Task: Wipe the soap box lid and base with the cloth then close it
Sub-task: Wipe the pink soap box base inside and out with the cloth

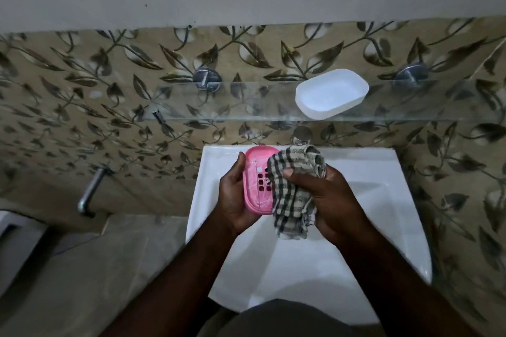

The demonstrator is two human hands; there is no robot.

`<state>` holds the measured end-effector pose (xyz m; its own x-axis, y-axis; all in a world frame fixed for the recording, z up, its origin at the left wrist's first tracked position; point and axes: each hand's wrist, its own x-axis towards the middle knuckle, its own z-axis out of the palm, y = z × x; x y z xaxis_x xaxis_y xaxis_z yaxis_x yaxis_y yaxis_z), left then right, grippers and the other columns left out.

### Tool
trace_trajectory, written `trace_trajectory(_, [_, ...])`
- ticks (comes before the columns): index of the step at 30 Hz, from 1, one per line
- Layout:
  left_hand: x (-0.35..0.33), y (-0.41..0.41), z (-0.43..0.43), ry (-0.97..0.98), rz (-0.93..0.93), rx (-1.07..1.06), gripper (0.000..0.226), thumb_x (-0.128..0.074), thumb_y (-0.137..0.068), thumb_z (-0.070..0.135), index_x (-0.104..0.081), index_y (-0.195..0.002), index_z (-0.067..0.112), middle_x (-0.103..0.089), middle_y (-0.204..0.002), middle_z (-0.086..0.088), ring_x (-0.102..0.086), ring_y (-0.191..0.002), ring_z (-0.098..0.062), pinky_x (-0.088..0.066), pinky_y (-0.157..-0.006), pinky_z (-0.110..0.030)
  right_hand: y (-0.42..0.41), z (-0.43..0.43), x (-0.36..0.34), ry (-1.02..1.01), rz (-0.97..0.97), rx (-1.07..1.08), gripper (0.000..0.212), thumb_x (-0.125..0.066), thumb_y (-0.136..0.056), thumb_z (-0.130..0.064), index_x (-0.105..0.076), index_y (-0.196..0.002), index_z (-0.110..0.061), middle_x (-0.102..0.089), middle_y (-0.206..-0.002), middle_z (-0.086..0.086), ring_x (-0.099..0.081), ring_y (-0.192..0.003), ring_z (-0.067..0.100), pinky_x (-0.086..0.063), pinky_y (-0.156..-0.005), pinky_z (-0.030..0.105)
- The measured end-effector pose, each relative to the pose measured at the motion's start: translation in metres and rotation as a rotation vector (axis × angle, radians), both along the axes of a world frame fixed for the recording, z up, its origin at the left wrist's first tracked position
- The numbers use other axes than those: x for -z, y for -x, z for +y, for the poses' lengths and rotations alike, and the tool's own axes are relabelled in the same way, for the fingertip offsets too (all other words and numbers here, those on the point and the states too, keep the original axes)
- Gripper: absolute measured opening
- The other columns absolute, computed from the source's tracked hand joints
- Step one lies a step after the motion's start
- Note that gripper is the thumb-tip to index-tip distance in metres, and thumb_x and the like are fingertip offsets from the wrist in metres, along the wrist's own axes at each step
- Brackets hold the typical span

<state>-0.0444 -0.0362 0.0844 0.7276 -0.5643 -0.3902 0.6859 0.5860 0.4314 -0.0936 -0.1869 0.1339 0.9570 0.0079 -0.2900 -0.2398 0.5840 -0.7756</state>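
The left hand (235, 194) grips the pink soap box base (257, 180) by its edge, thumb curled over the rim, above the white sink (383, 172); the right hand (325, 200) clutches the checked cloth (293, 186) bunched against the base's inside, apparently pressing it; the white lid (331, 93) lies open side up on the glass shelf (219, 101), well apart.

Glossy plastic base (253, 161), seemingly woven cloth (291, 200).
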Motion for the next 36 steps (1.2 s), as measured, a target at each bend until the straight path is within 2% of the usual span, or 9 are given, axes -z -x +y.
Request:
trace_trajectory(4, [-0.001,0.005,-0.002,0.015,-0.021,-0.057,0.078,-0.037,-0.091,0.065,-0.035,-0.149,0.012,-0.037,-0.152,-0.023,-0.038,-0.137,-0.039,-0.029,-0.113,-0.053,0.000,0.005,0.002,0.028,-0.012,-0.016,0.030,-0.068,-0.080,0.007,-0.066,-0.109,0.000,-0.070,-0.108,0.026,-0.069,-0.095,0.039,-0.058,-0.081,0.049])
trace_trajectory(9, [0.001,0.015,-0.003,-0.079,-0.080,-0.102,0.062,-0.038,-0.096,0.056,-0.050,-0.140,0.013,-0.054,-0.139,-0.020,-0.051,-0.128,-0.035,-0.044,-0.104,-0.048,-0.002,0.015,0.000,0.142,-0.080,-0.073,0.026,-0.069,-0.081,0.005,-0.072,-0.103,-0.008,-0.074,-0.100,0.019,-0.071,-0.094,0.036,-0.059,-0.083,0.045])
trace_trajectory(13, [-0.007,0.019,-0.008,-0.243,-0.191,-0.101,0.060,-0.038,-0.096,0.052,-0.060,-0.130,0.009,-0.065,-0.127,-0.017,-0.061,-0.119,-0.028,-0.052,-0.093,-0.038,-0.010,0.024,-0.004,0.393,-0.166,-0.021,0.019,-0.074,-0.078,-0.005,-0.074,-0.096,-0.014,-0.077,-0.090,0.009,-0.074,-0.086,0.026,-0.059,-0.083,0.046])
trace_trajectory(17, [-0.011,0.009,-0.004,-0.305,-0.211,-0.148,0.051,-0.037,-0.095,0.052,-0.062,-0.129,0.025,-0.072,-0.106,-0.015,-0.069,-0.096,-0.024,-0.057,-0.081,-0.034,0.003,0.033,0.003,0.667,-0.145,-0.091,0.024,-0.076,-0.071,-0.022,-0.074,-0.094,-0.018,-0.077,-0.083,-0.001,-0.074,-0.078,0.013,-0.060,-0.078,0.043])
trace_trajectory(21, [-0.014,0.007,-0.002,-0.260,-0.205,-0.133,0.053,-0.033,-0.096,0.054,-0.058,-0.133,0.027,-0.069,-0.107,-0.019,-0.069,-0.094,-0.026,-0.057,-0.080,-0.035,0.000,0.028,0.000,0.480,-0.097,-0.195,0.018,-0.074,-0.076,-0.005,-0.075,-0.092,-0.014,-0.077,-0.084,0.006,-0.075,-0.079,0.024,-0.059,-0.080,0.051])
trace_trajectory(25, [-0.017,0.012,-0.009,-0.279,-0.236,-0.094,0.061,-0.041,-0.094,0.052,-0.057,-0.133,0.009,-0.066,-0.126,-0.016,-0.062,-0.118,-0.028,-0.054,-0.092,-0.038,-0.020,0.027,-0.014,0.335,-0.134,0.038,0.016,-0.075,-0.077,-0.005,-0.073,-0.090,-0.013,-0.077,-0.085,0.009,-0.075,-0.081,0.026,-0.060,-0.079,0.043])
trace_trajectory(30, [-0.017,0.005,0.000,-0.260,-0.244,-0.118,0.057,-0.036,-0.097,0.057,-0.056,-0.136,0.021,-0.067,-0.123,-0.015,-0.064,-0.114,-0.026,-0.054,-0.090,-0.038,-0.004,0.034,-0.005,0.465,-0.162,-0.049,0.025,-0.078,-0.076,-0.015,-0.072,-0.100,-0.020,-0.077,-0.092,-0.001,-0.074,-0.087,0.017,-0.059,-0.083,0.042])
trace_trajectory(33, [-0.016,0.002,0.005,-0.265,-0.259,-0.115,0.056,-0.035,-0.094,0.060,-0.071,-0.117,0.024,-0.074,-0.108,-0.011,-0.070,-0.101,-0.023,-0.056,-0.086,-0.035,-0.002,0.033,-0.003,0.440,-0.142,-0.187,0.023,-0.076,-0.076,-0.007,-0.073,-0.097,-0.016,-0.077,-0.089,0.005,-0.075,-0.083,0.022,-0.060,-0.080,0.044])
trace_trajectory(36, [-0.016,0.007,-0.002,-0.294,-0.274,-0.090,0.059,-0.045,-0.090,0.059,-0.067,-0.122,0.014,-0.068,-0.123,-0.015,-0.063,-0.117,-0.026,-0.053,-0.092,-0.037,-0.021,0.031,-0.010,0.373,-0.133,-0.026,0.021,-0.076,-0.075,-0.003,-0.073,-0.093,-0.014,-0.077,-0.087,0.008,-0.075,-0.082,0.025,-0.060,-0.077,0.041])
